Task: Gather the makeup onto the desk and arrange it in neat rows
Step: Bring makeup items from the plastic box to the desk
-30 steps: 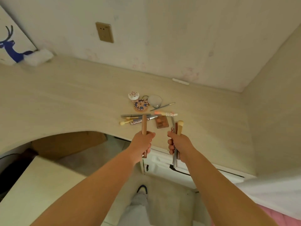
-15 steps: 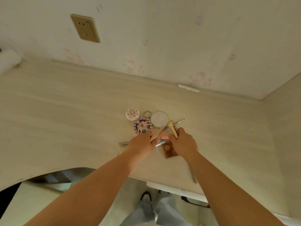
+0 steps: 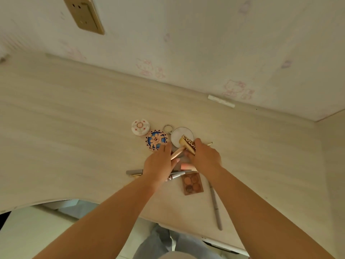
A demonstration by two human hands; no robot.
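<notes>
Most of the makeup's on the desk [image 3: 74, 113] but in a messy pile, no rows yet. Our left hand [image 3: 158, 163] grips a rose-gold tube [image 3: 177, 153], our right hand [image 3: 204, 157] a gold tube [image 3: 187, 143] over the round mirror [image 3: 177, 135]. Eyeshadow palette [image 3: 192, 183] sits just below.
</notes>
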